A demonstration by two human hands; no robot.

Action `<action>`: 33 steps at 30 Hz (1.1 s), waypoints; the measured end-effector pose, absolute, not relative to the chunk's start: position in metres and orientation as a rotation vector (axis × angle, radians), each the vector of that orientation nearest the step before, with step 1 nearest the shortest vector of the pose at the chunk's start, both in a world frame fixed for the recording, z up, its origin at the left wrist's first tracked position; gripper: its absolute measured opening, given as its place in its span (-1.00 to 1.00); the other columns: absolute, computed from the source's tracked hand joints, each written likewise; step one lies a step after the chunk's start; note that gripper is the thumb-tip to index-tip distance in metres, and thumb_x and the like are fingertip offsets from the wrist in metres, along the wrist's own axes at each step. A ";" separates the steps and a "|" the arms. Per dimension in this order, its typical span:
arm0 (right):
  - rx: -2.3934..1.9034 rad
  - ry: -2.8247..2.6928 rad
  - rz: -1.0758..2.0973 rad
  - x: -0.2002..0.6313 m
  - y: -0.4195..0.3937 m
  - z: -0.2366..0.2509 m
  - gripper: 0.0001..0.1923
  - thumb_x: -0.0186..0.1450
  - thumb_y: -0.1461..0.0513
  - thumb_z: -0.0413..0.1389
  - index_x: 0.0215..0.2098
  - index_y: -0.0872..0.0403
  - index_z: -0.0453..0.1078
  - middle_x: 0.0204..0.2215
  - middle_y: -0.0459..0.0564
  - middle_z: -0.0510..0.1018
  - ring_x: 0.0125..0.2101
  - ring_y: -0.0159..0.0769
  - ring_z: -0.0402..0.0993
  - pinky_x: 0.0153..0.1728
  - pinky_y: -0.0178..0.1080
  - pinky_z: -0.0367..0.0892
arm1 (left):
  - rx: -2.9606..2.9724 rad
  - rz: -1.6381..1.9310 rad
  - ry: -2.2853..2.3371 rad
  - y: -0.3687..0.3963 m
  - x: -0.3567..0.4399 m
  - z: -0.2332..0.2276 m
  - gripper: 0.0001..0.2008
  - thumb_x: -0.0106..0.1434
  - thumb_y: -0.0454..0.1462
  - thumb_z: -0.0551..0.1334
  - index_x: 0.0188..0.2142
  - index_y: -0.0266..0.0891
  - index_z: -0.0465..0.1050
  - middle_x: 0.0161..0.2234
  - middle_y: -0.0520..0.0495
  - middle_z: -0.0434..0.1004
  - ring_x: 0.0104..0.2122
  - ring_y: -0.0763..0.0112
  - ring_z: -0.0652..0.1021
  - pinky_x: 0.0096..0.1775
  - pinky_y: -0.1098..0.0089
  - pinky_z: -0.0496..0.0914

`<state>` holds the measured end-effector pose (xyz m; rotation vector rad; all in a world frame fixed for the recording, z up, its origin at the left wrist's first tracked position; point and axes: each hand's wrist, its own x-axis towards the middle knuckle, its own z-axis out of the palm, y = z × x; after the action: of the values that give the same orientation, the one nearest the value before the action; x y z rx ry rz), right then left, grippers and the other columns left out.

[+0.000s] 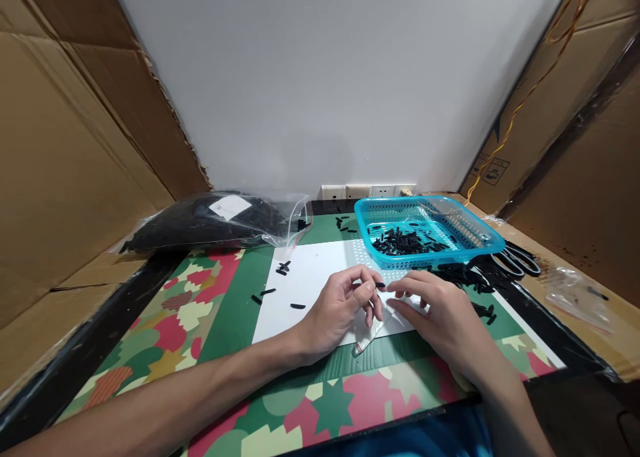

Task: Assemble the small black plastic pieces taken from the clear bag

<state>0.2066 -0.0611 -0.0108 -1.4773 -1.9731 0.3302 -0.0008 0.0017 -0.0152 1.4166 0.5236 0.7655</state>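
Your left hand (345, 300) pinches a black piece (381, 285), its length toward your right hand (437, 310), fingers parted just beside it.

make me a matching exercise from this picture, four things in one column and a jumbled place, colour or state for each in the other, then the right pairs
Column one
1. basket
2. large bag
3. left hand
4. wall sockets

Column two
A. has a small black piece in its grip
B. low on the back wall
C. blue, with loose black pieces inside
D. see-through, with a white label

Right pairs: 1-C, 2-D, 3-A, 4-B
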 end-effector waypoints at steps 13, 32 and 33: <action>-1.417 -2.238 0.631 0.214 -0.073 0.000 -0.84 0.47 0.38 0.19 -0.22 -0.01 0.47 -0.08 -0.05 0.56 -0.02 -0.20 0.45 -0.01 -0.18 0.41 | 1.130 0.798 0.583 0.008 0.002 -0.008 -0.78 0.31 -0.26 0.33 -0.43 -0.35 0.56 -0.18 -0.18 0.59 -0.39 0.52 0.42 -0.30 0.44 0.31; -0.613 -1.266 0.581 0.226 -0.081 0.007 -0.88 0.43 0.38 0.24 -0.15 0.04 0.43 -0.36 -0.05 0.63 -0.48 -0.24 0.63 -0.54 -0.20 0.58 | 1.326 0.672 0.485 0.009 -0.003 -0.008 -0.79 0.36 -0.18 0.39 -0.33 -0.26 0.69 -0.23 -0.09 0.58 -0.34 0.47 0.37 -0.27 0.40 0.20; -0.637 -1.285 0.518 0.222 -0.079 0.005 -0.85 0.42 0.41 0.23 -0.13 0.05 0.46 -0.35 -0.05 0.64 -0.45 -0.23 0.65 -0.49 -0.18 0.61 | 1.329 0.672 0.483 0.009 -0.004 -0.008 -0.80 0.36 -0.18 0.40 -0.33 -0.26 0.70 -0.23 -0.09 0.59 -0.34 0.47 0.38 -0.27 0.40 0.21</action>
<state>0.2219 -0.0790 0.0049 -0.6369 -1.2854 0.5183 -0.0036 0.0093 -0.0078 1.3292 0.4831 0.6718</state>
